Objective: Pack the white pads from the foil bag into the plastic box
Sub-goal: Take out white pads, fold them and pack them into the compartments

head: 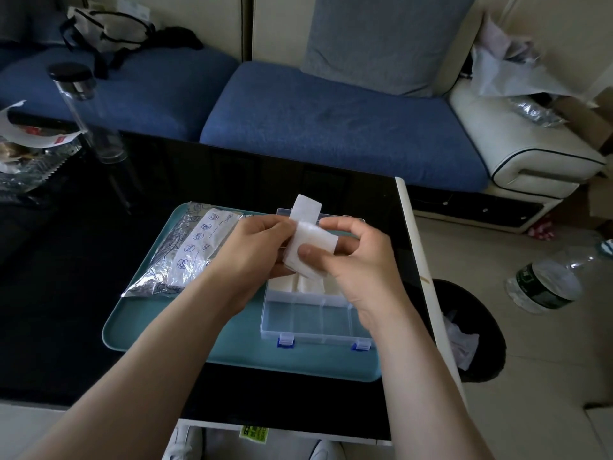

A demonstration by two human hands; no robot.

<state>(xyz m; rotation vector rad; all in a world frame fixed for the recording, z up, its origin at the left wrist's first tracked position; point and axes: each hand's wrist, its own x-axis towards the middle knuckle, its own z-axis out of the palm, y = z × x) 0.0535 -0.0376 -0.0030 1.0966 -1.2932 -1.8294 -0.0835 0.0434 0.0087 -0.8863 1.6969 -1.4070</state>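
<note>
Above the clear plastic box (315, 322) both hands hold white pads. My left hand (257, 247) grips one pad (306, 207) that sticks upward. My right hand (360, 257) pinches another pad (313, 239) between thumb and fingers, crossing the first. The box lies open on a teal tray (185, 330), with blue clips on its near edge. Several white pads (306, 285) lie in its far compartments; the near compartments look bare. The silver foil bag (185, 250) lies flat on the tray, left of my hands.
The tray sits on a black glass table (83, 293) with a white right edge. A tall clear bottle (89, 111) and foil litter stand at the far left. A black bin (471, 330) and a plastic bottle (547, 283) are on the floor at right. A blue sofa lies beyond.
</note>
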